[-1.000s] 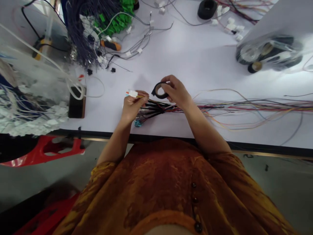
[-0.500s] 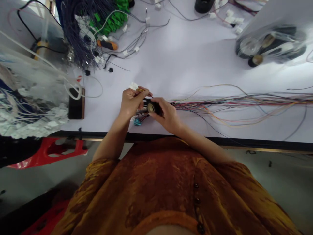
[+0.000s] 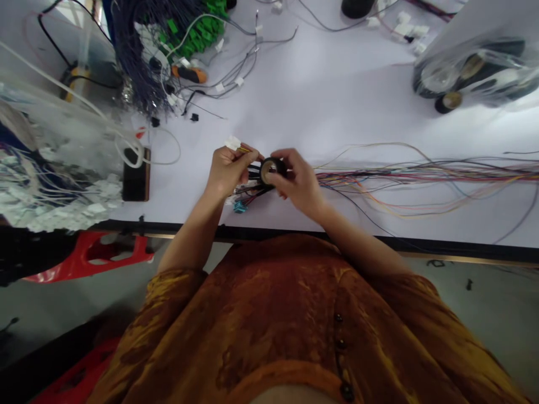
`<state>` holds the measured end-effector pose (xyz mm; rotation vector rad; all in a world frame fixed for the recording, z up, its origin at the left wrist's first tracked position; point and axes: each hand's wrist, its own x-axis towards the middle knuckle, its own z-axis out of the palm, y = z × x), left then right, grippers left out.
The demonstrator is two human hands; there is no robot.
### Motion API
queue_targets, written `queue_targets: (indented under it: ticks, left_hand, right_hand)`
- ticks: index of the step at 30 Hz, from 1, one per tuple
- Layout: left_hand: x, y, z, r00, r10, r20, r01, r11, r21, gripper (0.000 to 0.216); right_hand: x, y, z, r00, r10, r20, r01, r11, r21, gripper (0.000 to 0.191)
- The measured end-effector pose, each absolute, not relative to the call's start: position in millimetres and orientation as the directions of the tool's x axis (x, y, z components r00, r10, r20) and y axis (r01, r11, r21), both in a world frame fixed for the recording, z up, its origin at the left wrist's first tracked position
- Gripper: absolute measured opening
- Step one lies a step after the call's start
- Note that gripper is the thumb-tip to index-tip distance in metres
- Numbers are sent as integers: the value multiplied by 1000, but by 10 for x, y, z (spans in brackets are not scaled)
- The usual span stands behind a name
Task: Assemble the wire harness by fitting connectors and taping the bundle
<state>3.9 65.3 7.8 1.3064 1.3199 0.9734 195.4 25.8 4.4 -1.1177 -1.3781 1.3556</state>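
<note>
My left hand (image 3: 229,171) is closed on a few thin wires near their white connector (image 3: 232,142), which sticks out above the fingers. Between thumb and fingers, my right hand (image 3: 301,182) grips a roll of black tape (image 3: 265,170), its tan core facing up. The roll sits right beside the left fingertips, over the end of the wire bundle. Below the hands lies a teal connector (image 3: 240,206) on dark red and black leads. From under my right hand the wire bundle (image 3: 379,173) runs off to the right. Where the tape meets the wires is hidden.
A phone-like dark block (image 3: 135,178) lies left of my hands, by a heap of white connectors (image 3: 80,202). Dark wires with green connectors (image 3: 202,31) and an orange-black tool (image 3: 189,74) lie behind. A plastic bag with tape rolls (image 3: 475,73) stands at right. The table's front edge (image 3: 362,240) is near.
My right hand has shifted slightly right and turned, with the tape roll showing more of its face. My left hand keeps its hold on the wires. The whole view has shifted a little.
</note>
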Motion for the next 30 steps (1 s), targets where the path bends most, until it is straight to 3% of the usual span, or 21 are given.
queue_targets:
  ticks: [3,5,7,9,11,13,16,18,20,22,24,26,28,30]
  left_hand:
    - [45,665,94,94,989,-117,164,101,981,18]
    - [63,675,111,77,989,-129,157,116,981,18]
    - [85,679,129,50,988,-149,134,141,981,17]
    - [113,656,150,43,987,-153,112,148,983,17]
    - [148,591,178,68,992,-103,132,93,987,17]
    - [186,493,206,108,994,29,228,-53,972,15]
    - [229,362,212,202,958,204,352,-265,898,10]
    - [238,340,175,183,963,199,300,-248,921,11]
    - [236,379,121,69,990,126,205,-138,969,16]
    - [238,453,79,-30,999,38,152,-33,988,21]
    - [257,522,74,-51,998,-43,124,49,991,24]
    - [297,553,111,-34,995,-99,84,101,991,26]
    - [342,531,169,-6,995,-98,74,99,992,26]
    - [369,465,218,51,999,-19,149,11,989,21]
  right_hand:
    - [1919,37,-43,-219,964,149,163,186,-969,43]
    - [1904,-30,-118,-311,935,172,195,240,-951,45]
    - [1902,-45,-158,-412,896,167,212,272,-939,39]
    - [1918,-6,-135,-405,903,146,224,253,-941,24]
    - [1949,110,-63,-263,962,79,199,134,-971,21]
    - [1983,312,13,-162,983,-84,103,-68,-992,25]
    - [2031,643,59,-228,891,-393,-54,-415,-908,19]
    - [2069,726,41,-191,858,-477,-151,-506,-850,9]
    - [2106,608,-1,-73,906,-416,-181,-422,-888,16]
    - [2124,330,-49,-33,976,-217,-46,-218,-975,31]
    - [2118,32,-80,-160,987,15,153,40,-987,41]
    - [2094,-135,-86,-256,956,142,242,205,-948,36]
    - [2068,-101,-80,-171,976,135,232,174,-957,26]
    - [2050,84,-79,-71,997,-20,110,-12,-994,24]
